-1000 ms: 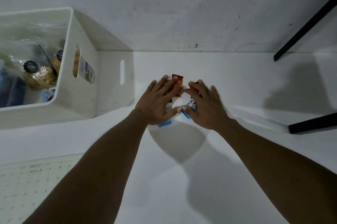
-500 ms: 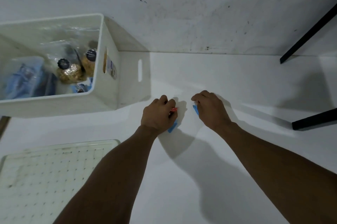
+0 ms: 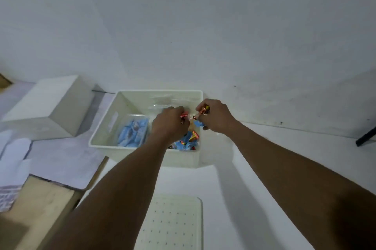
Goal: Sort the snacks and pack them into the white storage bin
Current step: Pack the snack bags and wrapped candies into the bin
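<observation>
The white storage bin [image 3: 124, 149] stands open on the white table, straight ahead of me. Both hands hover over its right half. My left hand [image 3: 167, 125] is closed around small red-wrapped snacks [image 3: 184, 116]. Red and yellow wrapped snacks [image 3: 204, 110] stick out of my right hand [image 3: 215, 116], which is closed around them. A clear bag of blue-wrapped snacks [image 3: 133, 132] lies in the bin's left part. Loose blue and yellow packets [image 3: 188, 142] are piled in its front right corner. Clear plastic bags [image 3: 164, 102] rest against the far wall.
A perforated white lid [image 3: 175, 223] lies on the table near me. A second white box [image 3: 48, 107] stands to the left, upside down. White papers [image 3: 14, 158] and a wooden board [image 3: 36, 207] are at the lower left. A black bar [image 3: 365, 137] shows at the right edge.
Both hands closed on the small snacks on the table and carried them left, over the bin. My view swung left, bringing the bin to the centre.
</observation>
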A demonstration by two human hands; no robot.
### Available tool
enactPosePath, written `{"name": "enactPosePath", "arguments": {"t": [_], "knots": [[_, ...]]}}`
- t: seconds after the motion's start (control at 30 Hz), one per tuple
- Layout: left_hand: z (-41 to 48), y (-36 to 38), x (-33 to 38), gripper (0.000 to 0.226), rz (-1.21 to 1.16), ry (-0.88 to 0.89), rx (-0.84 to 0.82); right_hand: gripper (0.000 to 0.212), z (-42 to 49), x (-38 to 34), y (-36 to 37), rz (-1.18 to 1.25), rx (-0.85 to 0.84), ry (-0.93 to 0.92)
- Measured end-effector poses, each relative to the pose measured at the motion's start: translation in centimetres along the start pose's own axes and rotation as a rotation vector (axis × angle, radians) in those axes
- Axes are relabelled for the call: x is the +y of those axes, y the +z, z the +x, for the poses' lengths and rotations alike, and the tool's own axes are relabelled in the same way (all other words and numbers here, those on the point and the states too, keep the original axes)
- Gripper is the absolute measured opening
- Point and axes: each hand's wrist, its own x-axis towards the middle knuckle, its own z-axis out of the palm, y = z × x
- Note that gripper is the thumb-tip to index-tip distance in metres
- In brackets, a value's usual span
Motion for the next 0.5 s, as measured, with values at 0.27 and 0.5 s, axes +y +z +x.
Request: {"name": "enactPosePath", "arguments": {"t": [0.27,0.5], "knots": [[1.6,-1.8,-9.2,0.011,-0.115,-0.162,-0.122,0.016,2.5,-3.6,8.7,-0.214,-0.082,0.130],[3.2,-3.1,-10.4,0.030,-0.118,-0.081,-0.505,0.011,3.4,-6.1,9.6,-0.211,-0.170,0.222]]}}
